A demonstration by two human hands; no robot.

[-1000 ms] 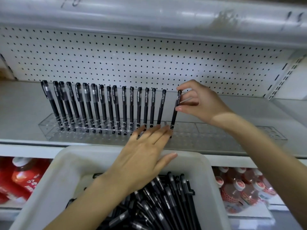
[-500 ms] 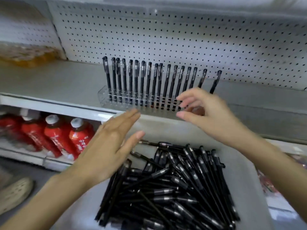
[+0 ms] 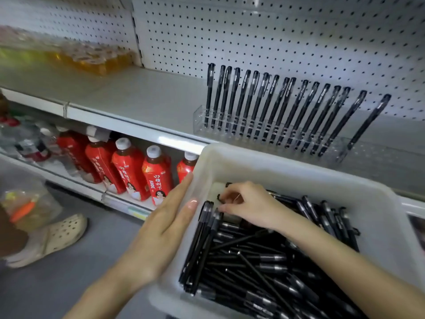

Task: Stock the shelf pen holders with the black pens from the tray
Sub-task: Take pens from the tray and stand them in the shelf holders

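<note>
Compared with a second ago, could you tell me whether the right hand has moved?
Yes. The right hand has dropped from the last pen standing in the pen holder down into the tray, among the loose pens.

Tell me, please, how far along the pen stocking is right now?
Done: a row of pens stands in the left part of the clear holder. In hand: the right hand digs among the tray pens, grip unclear; the left hand lies flat against the tray. Left: the holder's right slots are empty, and many pens wait.
</note>
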